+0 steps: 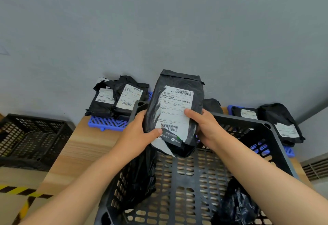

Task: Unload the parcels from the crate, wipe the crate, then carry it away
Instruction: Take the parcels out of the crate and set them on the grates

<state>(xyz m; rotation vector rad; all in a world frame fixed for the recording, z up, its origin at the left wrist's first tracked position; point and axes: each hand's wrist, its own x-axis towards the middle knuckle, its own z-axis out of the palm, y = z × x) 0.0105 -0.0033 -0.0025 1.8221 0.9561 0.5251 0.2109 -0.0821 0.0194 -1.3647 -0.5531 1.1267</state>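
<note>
**Head view: black parcel being held over the crate**

Head-camera footage is showing a black poly-bag parcel [175,113] being gripped from both sides above the black perforated plastic crate [186,180]. The left hand [140,136] is clasped on the parcel's lower left edge, thumb pressed near the lower barcode, while the right hand [205,127] is grasping its right edge, thumb lying across the white shipping label [174,107]. The parcel is being held upright, label facing the camera, with its bottom end torn open and hanging just over the crate's floor.

Inside the crate, one black bag [138,176] is being seen leaning against the left wall, and another crumpled black bag [237,205] is lying near the right corner. The crate is being supported on a wooden table [85,146]. Beyond it, labelled parcels [117,98] are resting on a blue plastic pallet [108,122] at the left, and more parcels [276,123] are lying at the right. A second black crate [32,136] is sitting off to the left.
</note>
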